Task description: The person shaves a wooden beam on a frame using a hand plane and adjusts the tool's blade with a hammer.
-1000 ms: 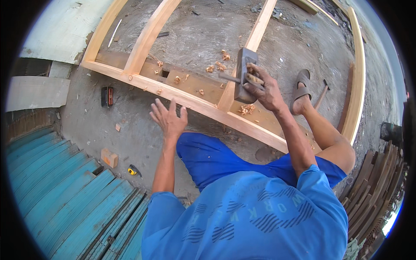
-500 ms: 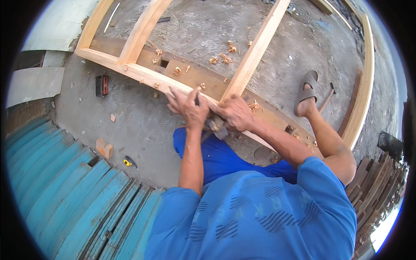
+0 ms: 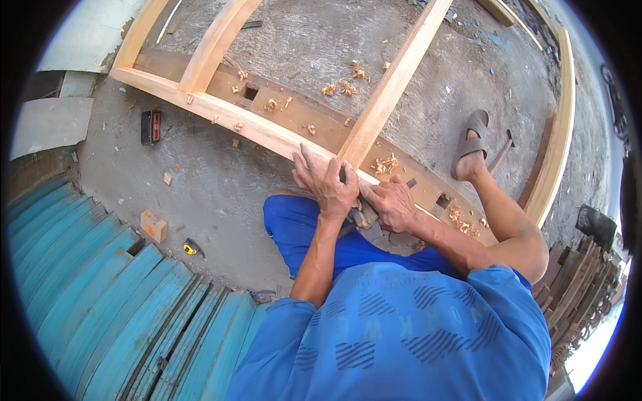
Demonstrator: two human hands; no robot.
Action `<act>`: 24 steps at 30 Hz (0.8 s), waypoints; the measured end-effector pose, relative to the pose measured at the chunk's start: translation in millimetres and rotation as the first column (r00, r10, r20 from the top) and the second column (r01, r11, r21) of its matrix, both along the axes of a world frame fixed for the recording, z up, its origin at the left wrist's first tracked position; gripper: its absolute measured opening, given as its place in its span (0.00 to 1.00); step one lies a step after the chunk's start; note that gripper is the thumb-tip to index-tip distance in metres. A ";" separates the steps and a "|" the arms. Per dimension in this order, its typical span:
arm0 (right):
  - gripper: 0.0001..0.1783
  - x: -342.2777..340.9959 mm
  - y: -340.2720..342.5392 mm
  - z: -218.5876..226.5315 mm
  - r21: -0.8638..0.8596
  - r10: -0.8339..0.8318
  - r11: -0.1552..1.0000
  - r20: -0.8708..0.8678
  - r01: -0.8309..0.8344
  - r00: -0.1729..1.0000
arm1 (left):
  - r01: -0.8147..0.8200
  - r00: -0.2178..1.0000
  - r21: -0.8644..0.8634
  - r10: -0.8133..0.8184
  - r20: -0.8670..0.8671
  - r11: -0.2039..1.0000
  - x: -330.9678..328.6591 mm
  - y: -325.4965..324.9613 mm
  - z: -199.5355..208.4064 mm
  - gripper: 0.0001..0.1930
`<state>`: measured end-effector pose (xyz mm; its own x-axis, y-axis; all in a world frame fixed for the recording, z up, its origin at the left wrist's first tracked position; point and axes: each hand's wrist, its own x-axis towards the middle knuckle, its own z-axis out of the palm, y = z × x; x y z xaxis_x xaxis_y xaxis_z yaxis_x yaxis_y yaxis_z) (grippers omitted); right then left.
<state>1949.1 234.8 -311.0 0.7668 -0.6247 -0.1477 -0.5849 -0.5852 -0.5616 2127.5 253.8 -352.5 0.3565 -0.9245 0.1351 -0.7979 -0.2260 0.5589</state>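
A pale wooden frame lies in front of me, its long near rail [image 3: 251, 130] running from the far left down toward my right. On that rail, between my hands, sits a dark, worn hand plane [image 3: 364, 217], mostly hidden by my fingers. My left hand [image 3: 328, 184] is wrapped around its left end, a finger or two stretched along the wood. Closed on its other end, my right hand [image 3: 394, 204] rests just right of where a crosspiece [image 3: 388, 87] meets the rail. Curled shavings [image 3: 386, 165] lie beside the hands on a brown plank [image 3: 281, 117].
A hammer [image 3: 505, 150] lies by my sandalled foot [image 3: 471, 147]. On the concrete to the left are a black-and-red tool [image 3: 151, 127], a wooden block [image 3: 154, 226] and a yellow tape measure [image 3: 192, 247]. Turquoise boards [image 3: 100, 281] fill the lower left; stacked wood strips [image 3: 575, 287] stand at right.
Both hands have drawn the plane along the rail, to the right and nearer to me. The view has shifted slightly; the frame has stayed in place.
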 end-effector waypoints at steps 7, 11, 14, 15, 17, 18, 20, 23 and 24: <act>0.32 166.6 -112.2 17.5 -0.120 0.031 0.993 0.113 -0.017 0.993 | -0.076 0.993 -0.006 0.076 0.087 0.997 198.6 -117.4 -12.2 0.14; 0.48 137.0 -118.9 39.8 -0.138 -0.096 0.982 0.212 0.127 0.972 | 0.048 0.999 -0.160 -0.047 0.014 0.986 163.2 -141.8 45.8 0.25; 0.58 88.8 -83.9 34.8 -0.131 -0.283 0.944 0.152 0.303 0.947 | 0.135 0.989 -0.036 -0.137 -0.049 0.990 109.5 -132.5 43.5 0.37; 0.60 70.7 -64.3 22.3 -0.119 -0.312 0.940 0.086 0.321 0.946 | 0.189 0.966 0.070 -0.173 -0.192 0.979 89.0 -121.9 29.6 0.39; 0.61 42.5 -20.5 -4.0 -0.112 -0.276 0.957 -0.077 0.267 0.958 | 0.330 0.942 0.080 -0.323 -0.088 0.941 52.8 -92.7 0.8 0.35; 0.61 37.2 -12.7 -12.5 -0.097 -0.283 0.955 -0.009 0.281 0.959 | 0.386 0.908 0.025 -0.375 -0.188 0.922 41.3 -82.9 -12.3 0.29; 0.60 32.9 -6.2 -23.9 -0.072 -0.292 0.950 0.133 0.303 0.947 | 0.421 0.872 -0.064 -0.423 -0.247 0.905 36.7 -98.6 -22.9 0.22; 0.53 41.2 -96.2 -17.9 -0.178 -0.394 0.899 0.074 0.401 0.916 | 0.371 0.889 -0.046 -0.369 -0.271 0.927 28.6 -182.0 -15.5 0.18; 0.48 44.0 -126.8 5.6 -0.141 -0.458 0.882 -0.021 0.451 0.889 | 0.347 0.881 -0.003 -0.327 -0.341 0.938 23.9 -215.6 -1.3 0.19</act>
